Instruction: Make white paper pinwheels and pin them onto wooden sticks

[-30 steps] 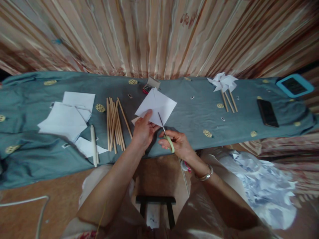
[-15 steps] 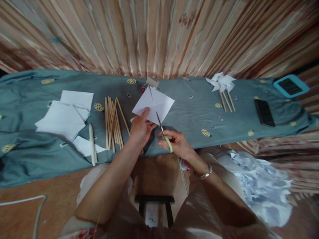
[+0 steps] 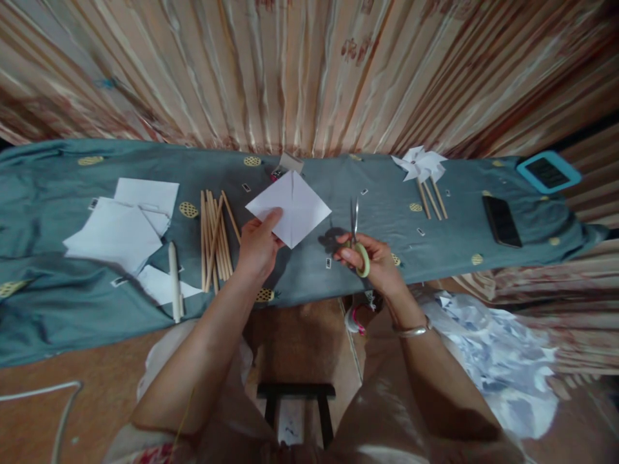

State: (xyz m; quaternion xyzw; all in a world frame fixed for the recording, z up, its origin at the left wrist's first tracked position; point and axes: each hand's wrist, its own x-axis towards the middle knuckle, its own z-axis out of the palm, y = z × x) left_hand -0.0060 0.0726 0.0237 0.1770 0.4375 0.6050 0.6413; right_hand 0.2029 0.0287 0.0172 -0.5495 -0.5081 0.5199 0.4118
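A square sheet of white paper [image 3: 302,203], turned cornerwise with a slit running in from its far corner, is pinched at its left side by my left hand [image 3: 261,245]. The thumb lies on top and the fingers are beneath. To the right of the sheet, my right hand [image 3: 374,261] holds scissors [image 3: 356,225] by their light green handles. The blades point away from me, slightly parted and clear of the paper. Wooden sticks [image 3: 213,241] lie just left of my left hand.
White paper sheets [image 3: 113,232] and a white pen-like tool [image 3: 175,283] lie on the left of the green cloth [image 3: 309,283]. Paper pinwheels [image 3: 420,164] on sticks, a phone [image 3: 501,220] and a blue-framed device [image 3: 549,172] are at right. A bag of paper scraps [image 3: 503,361] sits below.
My right hand has drawn the scissors away from the paper's near edge, out to the right. My left hand has shifted slightly left with the sheet.
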